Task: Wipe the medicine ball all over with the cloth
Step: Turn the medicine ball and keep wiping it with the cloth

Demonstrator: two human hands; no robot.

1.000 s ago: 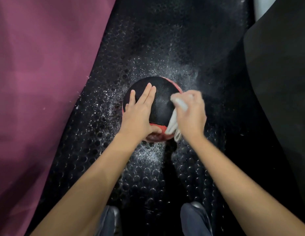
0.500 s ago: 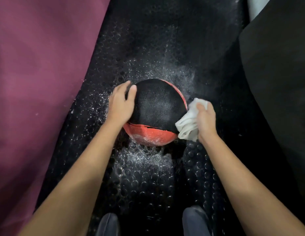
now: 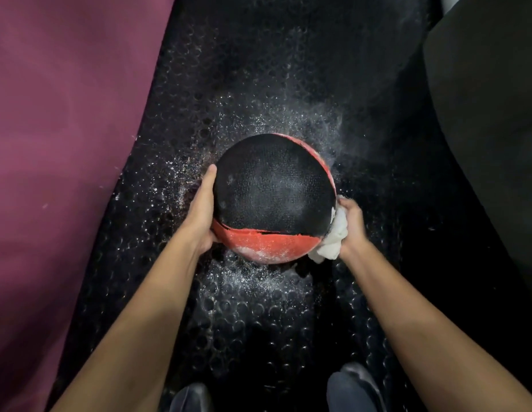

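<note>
No readable text, label or number anywhere

The medicine ball (image 3: 273, 191) hides the left hand's (image 3: 202, 212) fingers and most of the cloth (image 3: 333, 242)

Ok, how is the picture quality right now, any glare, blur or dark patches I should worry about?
Head view: light falls mostly on the medicine ball and the powder specks around it; the studded mat fades to near black at the edges. Wide-angle bending curves the maroon surface. The white cloth is bright but readable. No strong blur.
</note>
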